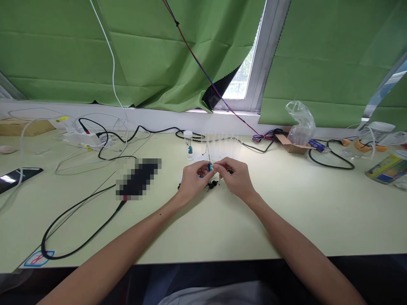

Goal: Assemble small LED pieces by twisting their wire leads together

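Over the middle of the table, my left hand is closed, its thumb and fingers pinching a small blue part from which a thin dark wire sticks up. My right hand meets it from the other side, thumb and forefinger pressed together at the part; what they grip is too small to make out. Below the hands lie small black round pieces, partly hidden. Just behind stands a clear vial with a white cap and something blue inside, beside several clear upright containers.
On the table, a blurred dark device with a looped black cable lies left, near a phone. A power strip with tangled cables is behind. An open cardboard box and a labelled jar stand right.
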Motion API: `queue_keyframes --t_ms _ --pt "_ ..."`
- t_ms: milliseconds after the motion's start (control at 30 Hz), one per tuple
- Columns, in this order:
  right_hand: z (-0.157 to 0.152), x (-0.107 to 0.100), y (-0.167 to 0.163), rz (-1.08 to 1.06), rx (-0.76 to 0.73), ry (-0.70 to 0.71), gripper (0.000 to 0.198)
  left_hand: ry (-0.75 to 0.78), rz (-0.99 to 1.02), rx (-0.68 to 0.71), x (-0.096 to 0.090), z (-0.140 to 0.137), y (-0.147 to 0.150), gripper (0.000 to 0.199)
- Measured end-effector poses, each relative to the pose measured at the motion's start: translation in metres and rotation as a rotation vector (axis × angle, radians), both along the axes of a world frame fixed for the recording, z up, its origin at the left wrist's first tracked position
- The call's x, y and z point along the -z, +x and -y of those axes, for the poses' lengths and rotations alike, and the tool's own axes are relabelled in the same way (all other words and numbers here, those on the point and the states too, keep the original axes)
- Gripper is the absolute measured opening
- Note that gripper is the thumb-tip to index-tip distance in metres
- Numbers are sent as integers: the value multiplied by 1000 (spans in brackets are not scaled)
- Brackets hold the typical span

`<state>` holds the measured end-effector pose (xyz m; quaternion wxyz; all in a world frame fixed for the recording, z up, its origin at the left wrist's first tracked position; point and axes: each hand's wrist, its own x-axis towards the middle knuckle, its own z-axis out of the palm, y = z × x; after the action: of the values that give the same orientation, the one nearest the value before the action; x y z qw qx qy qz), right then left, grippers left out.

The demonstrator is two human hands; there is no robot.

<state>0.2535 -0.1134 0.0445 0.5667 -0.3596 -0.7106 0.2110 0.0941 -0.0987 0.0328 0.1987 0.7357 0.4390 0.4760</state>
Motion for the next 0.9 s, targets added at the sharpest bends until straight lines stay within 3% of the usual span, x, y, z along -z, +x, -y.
queue_keyframes --t_ms 900 --pt "-1 -2 3 6 67 -12 33 13 -28 -4 -3 4 0 31"
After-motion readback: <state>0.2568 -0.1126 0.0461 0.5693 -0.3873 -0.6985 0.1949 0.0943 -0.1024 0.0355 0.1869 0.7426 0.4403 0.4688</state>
